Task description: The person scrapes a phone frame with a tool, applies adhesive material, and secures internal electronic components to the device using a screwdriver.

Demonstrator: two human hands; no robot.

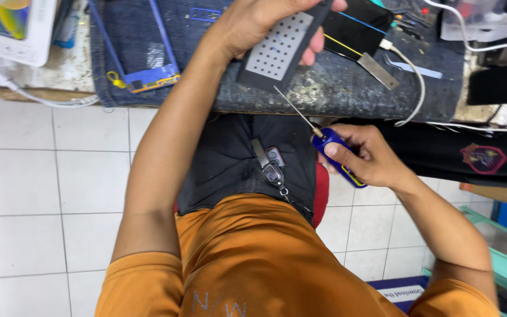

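1. Here we grip a dark flat rectangular plate with a grey grid of small holes in our left hand, fingers clamped round its upper end, above the bench edge.
2. Our right hand is closed round a blue-handled screwdriver with a thin metal shaft, lower and to the right.
3. The shaft slants up-left, its tip just below the plate's lower end; we cannot tell if it touches.
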